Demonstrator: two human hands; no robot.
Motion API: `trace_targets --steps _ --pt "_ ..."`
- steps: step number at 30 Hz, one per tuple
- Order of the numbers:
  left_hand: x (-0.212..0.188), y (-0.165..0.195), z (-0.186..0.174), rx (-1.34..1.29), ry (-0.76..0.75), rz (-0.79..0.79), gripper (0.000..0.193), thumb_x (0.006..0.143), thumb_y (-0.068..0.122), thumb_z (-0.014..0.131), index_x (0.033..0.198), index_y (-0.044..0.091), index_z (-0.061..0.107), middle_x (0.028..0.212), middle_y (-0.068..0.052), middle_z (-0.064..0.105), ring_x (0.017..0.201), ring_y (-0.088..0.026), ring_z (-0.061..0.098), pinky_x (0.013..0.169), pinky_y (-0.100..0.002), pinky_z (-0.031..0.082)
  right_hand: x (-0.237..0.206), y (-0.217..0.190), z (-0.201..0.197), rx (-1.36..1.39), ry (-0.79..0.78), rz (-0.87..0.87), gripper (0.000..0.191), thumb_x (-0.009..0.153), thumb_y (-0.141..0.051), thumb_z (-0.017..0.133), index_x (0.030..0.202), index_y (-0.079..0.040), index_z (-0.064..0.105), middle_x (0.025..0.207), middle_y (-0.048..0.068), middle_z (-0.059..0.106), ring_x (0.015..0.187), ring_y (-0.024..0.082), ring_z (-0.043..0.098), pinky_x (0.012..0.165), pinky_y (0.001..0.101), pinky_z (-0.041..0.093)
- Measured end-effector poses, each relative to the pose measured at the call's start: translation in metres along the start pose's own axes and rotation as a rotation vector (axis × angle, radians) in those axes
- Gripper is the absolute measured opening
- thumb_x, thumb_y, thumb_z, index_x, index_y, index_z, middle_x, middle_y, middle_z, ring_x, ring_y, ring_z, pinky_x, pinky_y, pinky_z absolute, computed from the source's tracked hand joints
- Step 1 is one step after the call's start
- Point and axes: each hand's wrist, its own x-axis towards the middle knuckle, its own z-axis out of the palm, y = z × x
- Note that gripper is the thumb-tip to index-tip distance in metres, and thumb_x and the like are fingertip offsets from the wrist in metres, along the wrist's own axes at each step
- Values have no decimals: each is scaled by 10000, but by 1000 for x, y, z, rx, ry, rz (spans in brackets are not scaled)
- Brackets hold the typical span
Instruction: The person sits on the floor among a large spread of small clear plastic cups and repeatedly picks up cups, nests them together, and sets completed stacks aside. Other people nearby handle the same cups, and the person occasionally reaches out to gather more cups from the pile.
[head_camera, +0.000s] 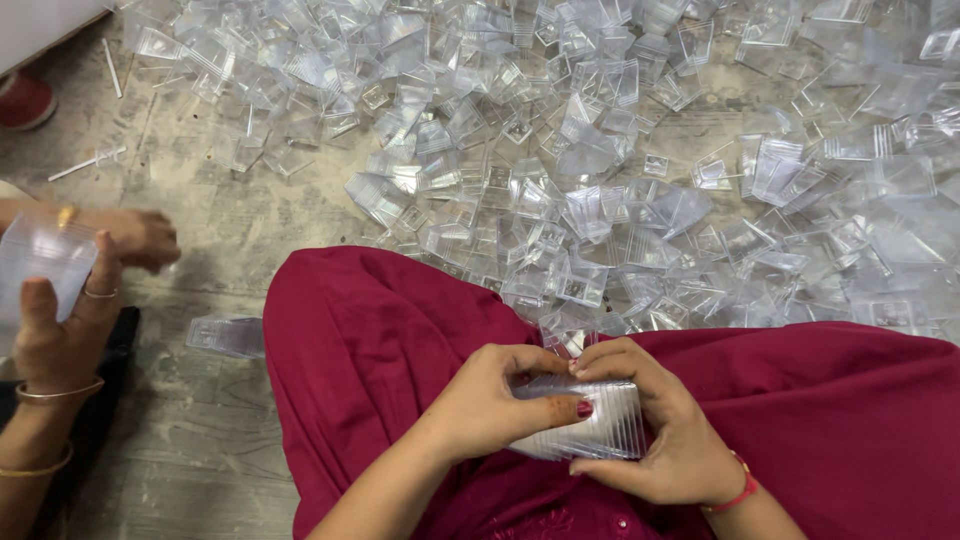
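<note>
Squaring up a nested stack of clear plastic trays on the red-clothed lap, left hand and right hand clamp its ends, needing alignment next, I judge.

left hand, right hand, fingers curled

Light: bright, even, soft | Shadows: faint | Glare: white glints on clear plastic heap | Focus: sharp, edges slightly stretched
</note>
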Motion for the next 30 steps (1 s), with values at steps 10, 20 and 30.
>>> trace_targets --steps 10,20,30 --pt "-5 2 -4 114 23 -17 536 723 329 788 1131 -17 752 958 -81 789 884 -136 737 815 -295 588 1 -2 1 46 -65 9 681 691 -73 931 1281 -55 591 1334 120 556 1288 235 590 1115 373 457" --pt "-5 6 -2 139 30 -65 509 713 336 793 1095 1 769 897 -76 785 821 -126 722 766 -295 583 2 -3 1 -18 -50 6 672 667 -89 934 1256 -63 612 1309 111 591 1269 234 612 1100 371 472" --pt "-4 4 -1 149 58 -39 516 701 343 790 1087 2 758 885 -62 781 803 -113 722 743 -276 581 5 -3 1 -55 -32 -44 652 668 -125 961 1227 -63 631 1272 109 633 1232 239 645 1073 378 506"
